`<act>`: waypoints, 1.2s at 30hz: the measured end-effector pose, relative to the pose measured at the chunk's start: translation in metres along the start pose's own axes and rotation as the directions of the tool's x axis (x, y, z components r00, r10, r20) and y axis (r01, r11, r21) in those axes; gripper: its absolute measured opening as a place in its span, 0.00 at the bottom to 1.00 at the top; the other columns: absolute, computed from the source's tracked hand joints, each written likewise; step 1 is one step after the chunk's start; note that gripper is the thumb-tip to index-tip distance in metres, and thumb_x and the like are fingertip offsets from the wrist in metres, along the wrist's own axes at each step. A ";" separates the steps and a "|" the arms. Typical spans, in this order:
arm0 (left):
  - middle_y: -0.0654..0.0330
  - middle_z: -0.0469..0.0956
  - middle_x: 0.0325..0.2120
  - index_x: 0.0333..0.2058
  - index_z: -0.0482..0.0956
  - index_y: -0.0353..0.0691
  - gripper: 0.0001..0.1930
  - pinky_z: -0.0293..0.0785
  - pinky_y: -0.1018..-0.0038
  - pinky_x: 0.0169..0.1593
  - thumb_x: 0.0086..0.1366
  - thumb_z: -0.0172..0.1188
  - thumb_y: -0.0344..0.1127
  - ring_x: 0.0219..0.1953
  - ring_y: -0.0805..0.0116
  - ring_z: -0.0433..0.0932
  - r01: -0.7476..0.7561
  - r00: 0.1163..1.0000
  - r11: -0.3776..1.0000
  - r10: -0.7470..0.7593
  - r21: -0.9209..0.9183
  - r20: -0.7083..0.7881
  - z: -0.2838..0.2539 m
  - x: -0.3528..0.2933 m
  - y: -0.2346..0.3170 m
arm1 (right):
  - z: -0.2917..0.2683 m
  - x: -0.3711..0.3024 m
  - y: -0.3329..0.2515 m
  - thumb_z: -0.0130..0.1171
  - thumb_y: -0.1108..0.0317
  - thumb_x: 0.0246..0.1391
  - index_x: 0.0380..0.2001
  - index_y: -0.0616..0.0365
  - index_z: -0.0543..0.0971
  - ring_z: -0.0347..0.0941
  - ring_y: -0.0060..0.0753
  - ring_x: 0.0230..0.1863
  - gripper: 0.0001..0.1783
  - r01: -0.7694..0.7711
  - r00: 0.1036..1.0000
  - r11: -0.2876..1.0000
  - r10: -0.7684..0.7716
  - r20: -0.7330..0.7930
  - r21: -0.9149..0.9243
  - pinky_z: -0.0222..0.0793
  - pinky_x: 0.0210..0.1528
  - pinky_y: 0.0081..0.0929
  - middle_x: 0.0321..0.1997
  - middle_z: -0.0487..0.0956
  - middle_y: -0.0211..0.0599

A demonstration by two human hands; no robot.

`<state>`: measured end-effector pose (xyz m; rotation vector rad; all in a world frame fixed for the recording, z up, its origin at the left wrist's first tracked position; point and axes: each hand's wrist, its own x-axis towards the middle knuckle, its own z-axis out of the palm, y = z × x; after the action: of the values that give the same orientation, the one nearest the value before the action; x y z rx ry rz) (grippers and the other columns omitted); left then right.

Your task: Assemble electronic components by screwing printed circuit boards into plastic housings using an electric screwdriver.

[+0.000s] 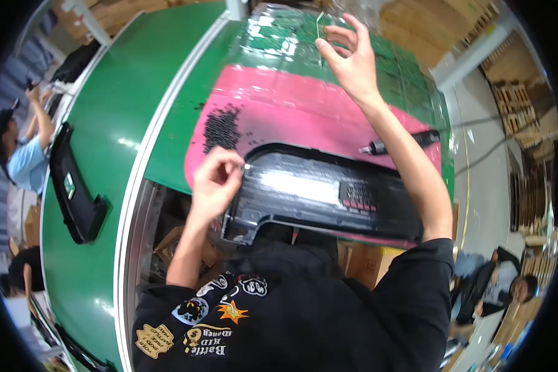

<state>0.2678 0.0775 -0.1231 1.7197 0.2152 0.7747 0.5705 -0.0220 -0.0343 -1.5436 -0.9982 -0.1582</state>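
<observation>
A long black plastic housing with a curved cut-out lies in front of me, its inside facing up. My left hand is at its left upper corner, thumb and fingers pinched together; whatever may be between them is too small to make out. Raised at the far side, my right hand has its thumb and fingers curled at a thin, pale, bent strip seen edge-on. Beneath that hand are green circuit boards in clear plastic bags. A pile of small black screws or similar pieces lies beyond my left hand.
A black electric screwdriver lies on the pink mat under my right forearm. Left of a metal rail, a green conveyor carries another black housing. People work at the left; another person is at the right.
</observation>
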 end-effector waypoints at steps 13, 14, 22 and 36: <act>0.60 0.82 0.35 0.49 0.79 0.36 0.26 0.76 0.78 0.38 0.50 0.74 0.33 0.34 0.75 0.79 -0.091 0.852 0.995 0.051 0.051 0.521 0.093 0.105 0.076 | -0.102 -0.138 -0.111 0.60 0.77 0.57 0.66 0.69 0.59 0.69 0.33 0.60 0.35 -0.295 0.955 0.909 0.281 0.092 0.294 0.69 0.58 0.30 0.61 0.70 0.48; 0.61 0.79 0.40 0.52 0.77 0.34 0.27 0.74 0.80 0.37 0.51 0.73 0.28 0.36 0.76 0.75 -0.093 0.805 0.992 0.029 0.079 0.593 0.096 0.107 0.077 | -0.113 -0.146 -0.105 0.61 0.74 0.58 0.64 0.68 0.62 0.69 0.32 0.59 0.33 -0.349 0.937 0.905 0.335 0.096 0.243 0.69 0.57 0.29 0.60 0.71 0.47; 0.55 0.75 0.33 0.46 0.75 0.35 0.26 0.73 0.68 0.37 0.49 0.73 0.39 0.32 0.63 0.74 -0.277 0.563 0.944 0.007 0.180 0.826 0.126 0.093 0.034 | -0.159 -0.200 -0.063 0.71 0.66 0.43 0.51 0.59 0.75 0.66 0.45 0.61 0.30 -0.245 0.845 0.883 0.397 0.357 -0.401 0.58 0.64 0.38 0.57 0.73 0.42; 0.56 0.73 0.41 0.45 0.72 0.38 0.28 0.74 0.64 0.48 0.48 0.73 0.40 0.45 0.56 0.76 -0.289 0.528 0.877 -0.189 0.385 0.828 0.131 0.086 0.021 | -0.140 -0.210 -0.050 0.70 0.68 0.45 0.52 0.60 0.75 0.60 0.46 0.62 0.29 -0.284 0.832 0.814 0.472 0.292 -0.507 0.58 0.65 0.39 0.57 0.70 0.39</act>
<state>0.4065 0.0116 -0.0846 2.4050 -0.3779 -0.2198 0.4679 -0.2514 -0.0884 -2.2417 -0.9778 0.2581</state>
